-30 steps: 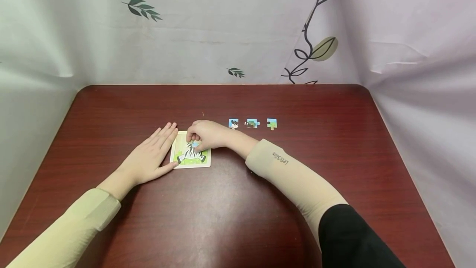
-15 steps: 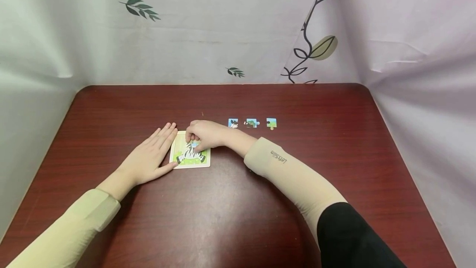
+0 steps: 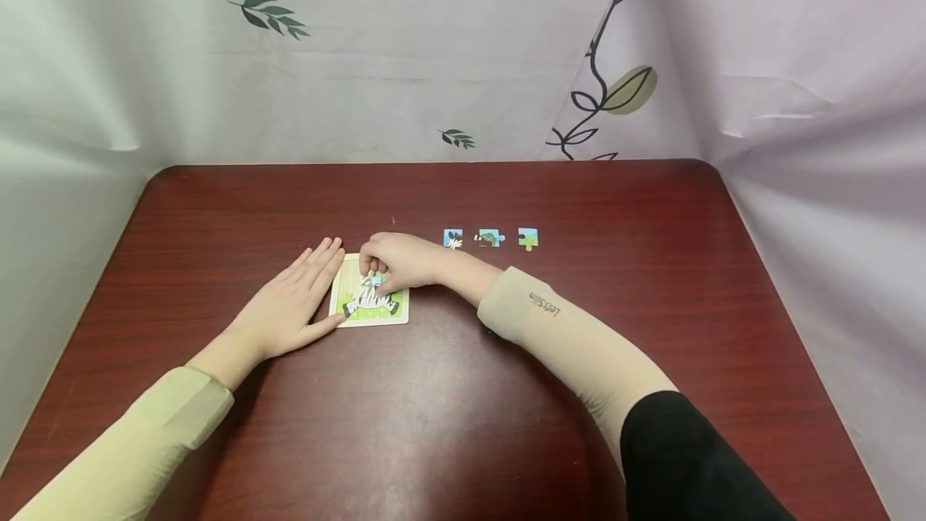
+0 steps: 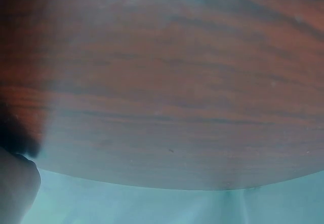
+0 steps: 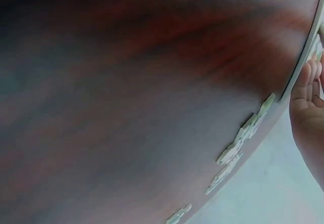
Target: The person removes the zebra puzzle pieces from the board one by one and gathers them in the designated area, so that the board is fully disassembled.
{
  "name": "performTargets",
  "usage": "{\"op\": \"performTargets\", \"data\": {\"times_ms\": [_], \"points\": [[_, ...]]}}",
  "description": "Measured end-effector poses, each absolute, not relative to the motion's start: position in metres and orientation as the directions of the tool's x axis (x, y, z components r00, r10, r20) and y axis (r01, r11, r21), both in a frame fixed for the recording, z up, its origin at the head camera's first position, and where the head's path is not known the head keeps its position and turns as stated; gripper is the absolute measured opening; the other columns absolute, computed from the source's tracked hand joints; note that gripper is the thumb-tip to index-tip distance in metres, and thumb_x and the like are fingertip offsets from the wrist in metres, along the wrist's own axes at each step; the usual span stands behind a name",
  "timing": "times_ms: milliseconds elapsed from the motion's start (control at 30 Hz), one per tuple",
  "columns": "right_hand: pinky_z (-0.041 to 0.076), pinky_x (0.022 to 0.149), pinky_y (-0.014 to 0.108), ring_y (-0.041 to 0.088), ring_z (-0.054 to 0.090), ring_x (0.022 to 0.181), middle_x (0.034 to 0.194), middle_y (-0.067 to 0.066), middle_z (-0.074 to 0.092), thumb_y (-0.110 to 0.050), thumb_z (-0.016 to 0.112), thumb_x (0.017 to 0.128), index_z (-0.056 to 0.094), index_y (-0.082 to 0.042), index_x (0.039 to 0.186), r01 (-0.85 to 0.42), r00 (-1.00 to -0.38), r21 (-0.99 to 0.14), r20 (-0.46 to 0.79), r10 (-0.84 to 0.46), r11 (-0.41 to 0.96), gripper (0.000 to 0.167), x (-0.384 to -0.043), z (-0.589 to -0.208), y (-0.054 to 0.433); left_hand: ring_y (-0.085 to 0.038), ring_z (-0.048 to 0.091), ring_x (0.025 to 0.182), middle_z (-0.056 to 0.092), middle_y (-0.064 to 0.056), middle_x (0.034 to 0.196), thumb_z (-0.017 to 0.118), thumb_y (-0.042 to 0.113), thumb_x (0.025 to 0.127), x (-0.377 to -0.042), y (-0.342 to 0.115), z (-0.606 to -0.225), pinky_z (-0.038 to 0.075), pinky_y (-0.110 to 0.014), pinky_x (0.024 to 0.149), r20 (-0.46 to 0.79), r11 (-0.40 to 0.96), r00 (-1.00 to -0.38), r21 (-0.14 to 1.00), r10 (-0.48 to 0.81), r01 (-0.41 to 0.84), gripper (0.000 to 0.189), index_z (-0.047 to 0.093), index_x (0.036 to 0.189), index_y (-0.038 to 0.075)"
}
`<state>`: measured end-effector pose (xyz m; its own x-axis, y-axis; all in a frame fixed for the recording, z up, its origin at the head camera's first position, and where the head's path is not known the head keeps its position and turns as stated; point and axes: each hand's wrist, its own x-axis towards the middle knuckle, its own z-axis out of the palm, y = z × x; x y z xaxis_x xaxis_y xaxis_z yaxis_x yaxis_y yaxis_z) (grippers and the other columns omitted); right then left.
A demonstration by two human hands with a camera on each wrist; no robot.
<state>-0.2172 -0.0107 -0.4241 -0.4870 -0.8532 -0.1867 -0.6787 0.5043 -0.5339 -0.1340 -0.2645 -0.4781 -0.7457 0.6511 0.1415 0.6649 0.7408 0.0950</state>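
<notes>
A small square jigsaw puzzle (image 3: pixel 369 313) in a pale tray lies left of centre in the head view, its picture a zebra on green grass. My left hand (image 3: pixel 292 304) lies flat beside it, fingers spread, with fingertips and thumb at the tray's left edge. Over the tray's upper part, my right hand (image 3: pixel 405 258) pinches a puzzle piece (image 3: pixel 377 281) with some blue on it, low against the picture. Its fingers hide the upper right of the tray. In the right wrist view this hand (image 5: pixel 309 107) shows at the right edge, by the tray's side (image 5: pixel 298 67).
Three loose puzzle pieces lie in a row right of the tray: one with a zebra's head (image 3: pixel 452 239), a blue and dark green one (image 3: pixel 489 238) and a blue and green one (image 3: pixel 528 238). The dark red table (image 3: pixel 615 264) meets a pale curtain (image 3: pixel 376 63) behind.
My right hand stays over the tray and shifts the pinched piece only slightly against the picture. My left hand keeps its place at the edge.
</notes>
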Motion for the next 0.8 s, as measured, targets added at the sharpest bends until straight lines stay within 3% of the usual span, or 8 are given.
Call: {"op": "performTargets", "data": {"times_ms": [167, 367, 600, 800], "points": [[0.049, 0.092, 0.020, 0.014, 0.061, 0.102, 0.113, 0.006, 0.065, -0.016, 0.085, 0.091, 0.070, -0.008, 0.117, -0.679, -0.499, -0.536, -0.164, -0.851, 0.502, 0.031, -0.2163, -0.4241, -0.0096, -0.040, 0.024, 0.164, 0.026, -0.027, 0.173, 0.058, 0.054, 0.102, -0.1340, -0.2651, -0.4788, 0.000, -0.031, 0.138, 0.139, 0.742, -0.747, 0.095, 0.651, 0.664, 0.094, 0.024, 0.165, -0.007], [0.050, 0.090, 0.021, 0.014, 0.062, 0.100, 0.110, 0.005, 0.064, -0.017, 0.087, 0.089, 0.071, -0.011, 0.109, -0.702, -0.503, -0.523, -0.117, -0.856, 0.483, 0.027, -0.2166, -0.4251, -0.0089, -0.039, 0.024, 0.164, 0.026, -0.026, 0.173, 0.057, 0.055, 0.102, -0.1334, -0.2659, -0.4791, 0.005, -0.035, 0.139, 0.142, 0.743, -0.748, 0.092, 0.649, 0.663, 0.094, 0.025, 0.165, -0.007], [0.050, 0.084, 0.018, 0.012, 0.064, 0.092, 0.104, 0.003, 0.069, -0.009, 0.076, 0.095, 0.072, -0.012, 0.105, -0.692, -0.505, -0.562, -0.070, -0.861, 0.452, 0.011, -0.2176, -0.4239, -0.0070, -0.037, 0.022, 0.165, 0.026, -0.026, 0.173, 0.057, 0.056, 0.102, -0.1333, -0.2652, -0.4786, -0.001, -0.031, 0.138, 0.141, 0.743, -0.747, 0.092, 0.650, 0.663, 0.094, 0.025, 0.165, -0.007], [0.051, 0.083, 0.014, 0.009, 0.067, 0.091, 0.102, 0.002, 0.073, -0.009, 0.070, 0.098, 0.075, -0.011, 0.103, -0.664, -0.497, -0.617, -0.058, -0.866, 0.423, 0.007, -0.2201, -0.4206, -0.0051, -0.041, 0.026, 0.163, 0.028, -0.028, 0.172, 0.057, 0.054, 0.102, -0.1322, -0.2643, -0.4758, 0.004, -0.034, 0.139, 0.151, 0.740, -0.742, 0.081, 0.653, 0.668, 0.093, 0.027, 0.163, -0.009]]}}
